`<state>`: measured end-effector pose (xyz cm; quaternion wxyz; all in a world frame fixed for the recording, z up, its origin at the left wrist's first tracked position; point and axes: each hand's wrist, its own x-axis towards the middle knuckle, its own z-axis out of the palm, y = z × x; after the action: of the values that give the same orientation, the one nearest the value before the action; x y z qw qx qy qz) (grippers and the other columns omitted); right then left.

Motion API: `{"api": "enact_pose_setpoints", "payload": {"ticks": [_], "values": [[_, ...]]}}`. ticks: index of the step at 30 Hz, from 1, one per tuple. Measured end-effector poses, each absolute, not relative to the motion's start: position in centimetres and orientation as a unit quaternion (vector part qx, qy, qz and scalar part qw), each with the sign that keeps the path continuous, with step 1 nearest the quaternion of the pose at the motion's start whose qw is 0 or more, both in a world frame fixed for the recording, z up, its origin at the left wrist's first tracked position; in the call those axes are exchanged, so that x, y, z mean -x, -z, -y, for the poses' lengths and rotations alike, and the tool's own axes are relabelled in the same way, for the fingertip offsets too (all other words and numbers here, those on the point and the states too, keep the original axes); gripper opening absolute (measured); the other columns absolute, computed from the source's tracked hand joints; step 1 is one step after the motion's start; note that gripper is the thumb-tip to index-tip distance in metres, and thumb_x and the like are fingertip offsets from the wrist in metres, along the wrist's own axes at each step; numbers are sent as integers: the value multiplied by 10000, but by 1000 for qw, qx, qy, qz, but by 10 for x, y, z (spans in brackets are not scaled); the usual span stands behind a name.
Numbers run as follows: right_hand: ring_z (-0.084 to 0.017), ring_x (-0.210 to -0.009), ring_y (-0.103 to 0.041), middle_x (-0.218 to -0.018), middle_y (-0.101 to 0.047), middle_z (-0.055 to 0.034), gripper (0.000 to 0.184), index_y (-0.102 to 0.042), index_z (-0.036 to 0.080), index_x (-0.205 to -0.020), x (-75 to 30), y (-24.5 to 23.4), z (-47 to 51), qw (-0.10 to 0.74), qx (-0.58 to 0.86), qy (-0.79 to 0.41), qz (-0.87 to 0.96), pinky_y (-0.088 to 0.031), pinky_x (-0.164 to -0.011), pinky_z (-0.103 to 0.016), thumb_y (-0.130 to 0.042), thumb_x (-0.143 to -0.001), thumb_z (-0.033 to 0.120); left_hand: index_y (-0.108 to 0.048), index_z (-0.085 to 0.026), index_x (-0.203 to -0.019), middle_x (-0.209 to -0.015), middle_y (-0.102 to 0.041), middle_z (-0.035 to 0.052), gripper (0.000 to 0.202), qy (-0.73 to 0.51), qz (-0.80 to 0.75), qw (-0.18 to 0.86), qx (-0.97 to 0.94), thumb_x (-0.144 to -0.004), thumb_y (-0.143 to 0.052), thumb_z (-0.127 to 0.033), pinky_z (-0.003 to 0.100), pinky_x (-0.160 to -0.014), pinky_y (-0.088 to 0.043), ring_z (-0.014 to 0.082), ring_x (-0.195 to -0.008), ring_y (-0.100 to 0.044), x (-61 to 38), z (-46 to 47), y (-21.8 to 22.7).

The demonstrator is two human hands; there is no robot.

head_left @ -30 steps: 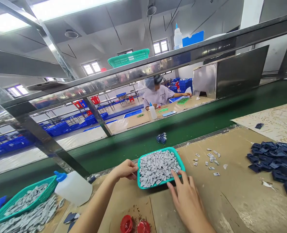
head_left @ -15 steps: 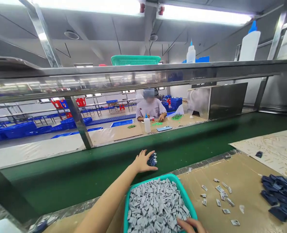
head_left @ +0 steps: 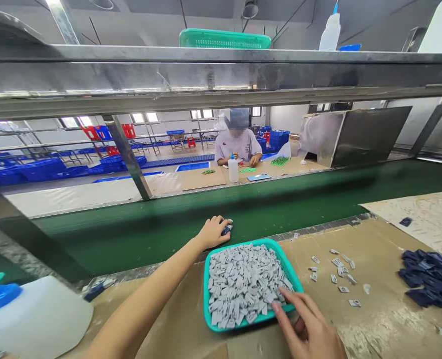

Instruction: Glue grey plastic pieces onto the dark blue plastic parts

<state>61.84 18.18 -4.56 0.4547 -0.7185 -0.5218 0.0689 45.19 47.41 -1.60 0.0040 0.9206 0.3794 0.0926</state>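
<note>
The step in hand seems to be gathering dark pieces (head_left: 227, 229) from the green belt (head_left: 172, 229), just beyond the counter's (head_left: 378, 314) far edge. The left hand (head_left: 214, 232) curls over them; whether it pinches any, I cannot tell. The right hand (head_left: 311, 326), thumb and forefinger slightly apart, touches the basket (head_left: 206, 296) of grey pieces (head_left: 247, 284) near its right near corner. Lifting the cluster would call for a fuller grip, clear of the basket's far rim.

A turquoise basket (head_left: 206, 299) full of small grey parts (head_left: 247, 284), flat on the brown worktop (head_left: 181, 299), partly hidden navy pieces (head_left: 226, 230) beyond
</note>
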Motion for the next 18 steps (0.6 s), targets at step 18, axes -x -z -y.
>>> {"api": "enact_pose_setpoints", "payload": {"ticks": [18], "values": [[-195, -708, -623, -1004, -643, -105, 530, -711, 185, -925, -630, 31, -166, 497, 683, -48, 533, -433, -628, -301, -379, -914, 598, -594, -208, -1172, -1119, -585, 105, 422, -106, -496, 67, -859, -818, -526, -427, 401, -966, -398, 278, -1084, -531, -329, -293, -2]]}}
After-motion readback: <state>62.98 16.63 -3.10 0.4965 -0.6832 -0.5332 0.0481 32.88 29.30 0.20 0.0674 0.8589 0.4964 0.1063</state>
